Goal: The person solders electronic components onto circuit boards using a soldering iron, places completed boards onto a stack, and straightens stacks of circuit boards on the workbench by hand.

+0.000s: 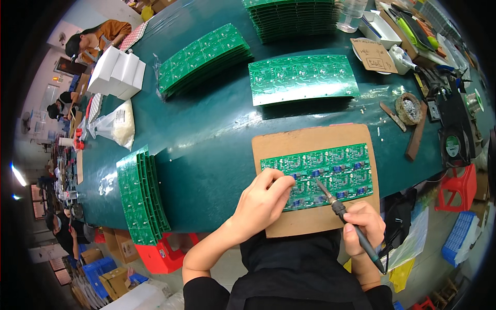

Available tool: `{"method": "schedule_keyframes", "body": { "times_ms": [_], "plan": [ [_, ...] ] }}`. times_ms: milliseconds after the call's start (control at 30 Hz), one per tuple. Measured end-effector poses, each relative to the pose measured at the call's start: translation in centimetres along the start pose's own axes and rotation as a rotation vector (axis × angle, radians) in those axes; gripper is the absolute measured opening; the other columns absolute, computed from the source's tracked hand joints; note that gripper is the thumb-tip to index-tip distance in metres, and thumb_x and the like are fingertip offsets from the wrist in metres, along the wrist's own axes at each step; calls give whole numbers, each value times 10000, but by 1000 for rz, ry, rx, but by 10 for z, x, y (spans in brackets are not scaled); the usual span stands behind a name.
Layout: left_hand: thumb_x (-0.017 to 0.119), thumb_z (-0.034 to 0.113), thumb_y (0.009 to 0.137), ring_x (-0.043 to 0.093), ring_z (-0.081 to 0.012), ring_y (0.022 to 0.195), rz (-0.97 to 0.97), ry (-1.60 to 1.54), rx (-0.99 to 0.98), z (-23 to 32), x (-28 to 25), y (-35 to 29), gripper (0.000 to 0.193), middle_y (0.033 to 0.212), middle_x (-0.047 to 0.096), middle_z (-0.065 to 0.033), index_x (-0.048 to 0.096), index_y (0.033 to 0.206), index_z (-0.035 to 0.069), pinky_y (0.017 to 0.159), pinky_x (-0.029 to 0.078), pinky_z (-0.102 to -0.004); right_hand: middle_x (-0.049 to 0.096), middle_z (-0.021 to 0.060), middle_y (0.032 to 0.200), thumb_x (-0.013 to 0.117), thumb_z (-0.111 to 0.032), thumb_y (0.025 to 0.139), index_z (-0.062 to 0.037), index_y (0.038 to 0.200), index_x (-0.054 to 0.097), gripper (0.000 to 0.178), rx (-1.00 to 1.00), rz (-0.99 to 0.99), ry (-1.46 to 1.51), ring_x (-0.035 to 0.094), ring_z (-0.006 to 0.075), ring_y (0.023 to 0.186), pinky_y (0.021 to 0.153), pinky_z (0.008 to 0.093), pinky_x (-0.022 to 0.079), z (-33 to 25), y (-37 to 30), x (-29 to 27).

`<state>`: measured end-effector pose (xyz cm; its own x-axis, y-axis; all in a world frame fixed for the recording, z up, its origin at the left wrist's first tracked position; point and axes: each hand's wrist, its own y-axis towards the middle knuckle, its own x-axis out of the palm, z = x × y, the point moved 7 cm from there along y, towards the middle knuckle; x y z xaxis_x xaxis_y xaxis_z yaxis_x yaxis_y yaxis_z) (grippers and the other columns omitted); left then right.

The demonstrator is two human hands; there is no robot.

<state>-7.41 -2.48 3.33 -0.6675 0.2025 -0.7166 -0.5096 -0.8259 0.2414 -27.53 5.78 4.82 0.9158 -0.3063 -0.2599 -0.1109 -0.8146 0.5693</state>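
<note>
A green circuit board panel (pixel 354 181) with rows of small blue parts lies on a sheet of brown cardboard (pixel 310 138) right before me. My right hand (pixel 366 227) is closed round the handle of a soldering iron (pixel 338 208). The iron slants up and left, its tip at the middle of the panel by a blue part. Over the panel's left end is my left hand (pixel 262 204), with thumb and fingers pinched together close to the board. Whatever those fingertips hold is too small to make out.
Stacks of green boards stand at the far side (pixel 289 20), upper left (pixel 204 57) and left edge (pixel 139 196); another panel (pixel 302 77) lies beyond the cardboard. To the right are a round tip-cleaner pot (pixel 408 109), a solder spool (pixel 474 102) and tools. Other people sit far left.
</note>
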Motion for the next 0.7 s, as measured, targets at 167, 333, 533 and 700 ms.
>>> {"method": "schedule_keyframes", "body": {
  "times_ms": [167,333,533,700],
  "plan": [
    [691,-9,821,642,-308,868,1,-112,-18,6,20,13,161,965,615,-113,593,944,24,731,539,-391,591,99,635,640,-44,693,12,859,642,175,17,5,-19,605,233,547,522,332,483,4,-1,-9],
    [696,-11,809,643,-307,864,25,2,86,11,31,20,164,954,616,-114,579,918,26,733,539,-389,606,105,655,648,-42,676,-1,829,652,159,63,-7,-17,611,232,552,520,331,486,7,-2,-5],
    [706,0,807,644,-300,849,23,29,66,12,34,20,168,937,620,-107,581,916,28,721,538,-388,606,102,644,647,-35,664,6,818,653,159,55,7,20,607,231,541,517,330,486,12,-3,-7],
    [715,9,804,639,-295,839,18,95,93,17,35,20,163,931,622,-97,591,906,37,712,535,-382,603,105,641,648,-36,659,8,805,654,153,32,-30,25,605,229,538,515,327,486,10,3,-5]
  ]
}}
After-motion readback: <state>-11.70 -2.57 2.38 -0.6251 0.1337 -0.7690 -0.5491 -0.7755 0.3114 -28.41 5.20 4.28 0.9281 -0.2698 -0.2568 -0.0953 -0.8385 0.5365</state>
